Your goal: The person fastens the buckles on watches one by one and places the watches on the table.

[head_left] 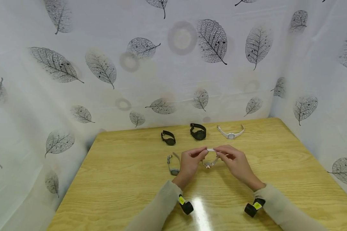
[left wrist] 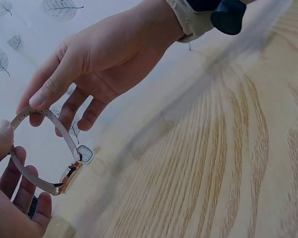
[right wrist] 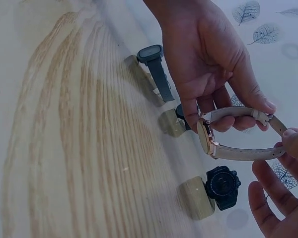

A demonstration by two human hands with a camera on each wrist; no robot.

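Note:
A wristwatch with a rose-gold case (right wrist: 205, 136) and a pale strap (left wrist: 62, 130) is held up above the table, case downward, its strap bent into a loop. My left hand (head_left: 190, 163) pinches the strap near its keeper and buckle, between thumb and fingers. The holed part of the strap is pinched by my right hand (head_left: 237, 163), thumb on the outer face. The two fingertips almost meet at the top of the loop. Whether the strap is threaded through the buckle I cannot tell. Beside my left hand lies a grey watch (head_left: 174, 172), its strap open.
Along the back of the wooden table (head_left: 118, 192) stand a small black watch (head_left: 170, 141), a bulky black watch (head_left: 200, 134) and a white watch (head_left: 231, 136). A leaf-printed cloth (head_left: 173, 77) hangs behind and on both sides.

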